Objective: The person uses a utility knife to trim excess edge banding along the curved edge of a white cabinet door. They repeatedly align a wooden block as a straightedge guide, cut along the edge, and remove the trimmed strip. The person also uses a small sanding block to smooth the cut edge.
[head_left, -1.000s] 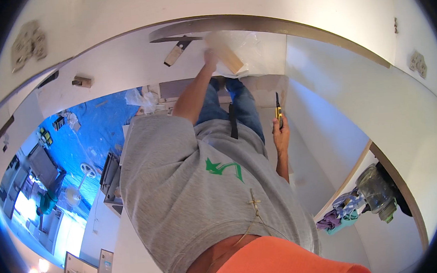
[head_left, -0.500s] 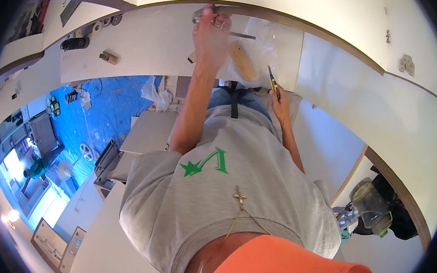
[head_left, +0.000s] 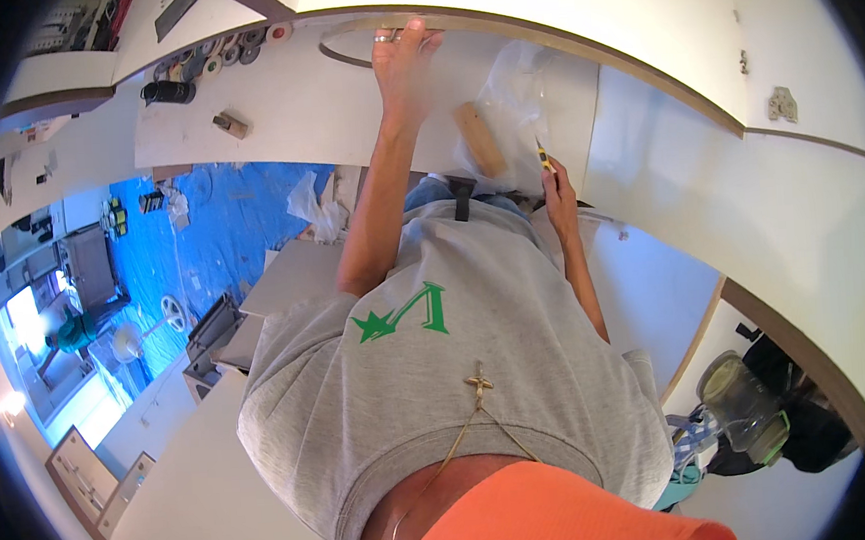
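My left hand (head_left: pixel 403 69) is raised at the top middle, fingers closed at the brown front edge of a white panel (head_left: pixel 577 38). They pinch a thin dark edging strip (head_left: pixel 337 56), whose loose part curls out to the left of the hand. Lower and to the right, my right hand (head_left: pixel 560 195) is wrapped around a yellow and black utility knife (head_left: pixel 546 158) with its blade pointing away from me. Beside the knife, a wooden block (head_left: pixel 481 138) lies at a clear plastic bag (head_left: pixel 512 87) on the white worktop (head_left: pixel 314 114).
Several tape rolls (head_left: pixel 231 55), a black cylinder (head_left: pixel 167 92) and a small wooden piece (head_left: pixel 230 124) sit on the worktop's left. Blue sheeting (head_left: pixel 217 224) covers the floor, with a fan (head_left: pixel 128 344) and a person in green (head_left: pixel 73 332). A hinge (head_left: pixel 781 105) is at right.
My left hand has shifted slightly along the panel edge. The strip now loops out left, where before an end stuck out to the right. My right hand and knife have moved slightly.
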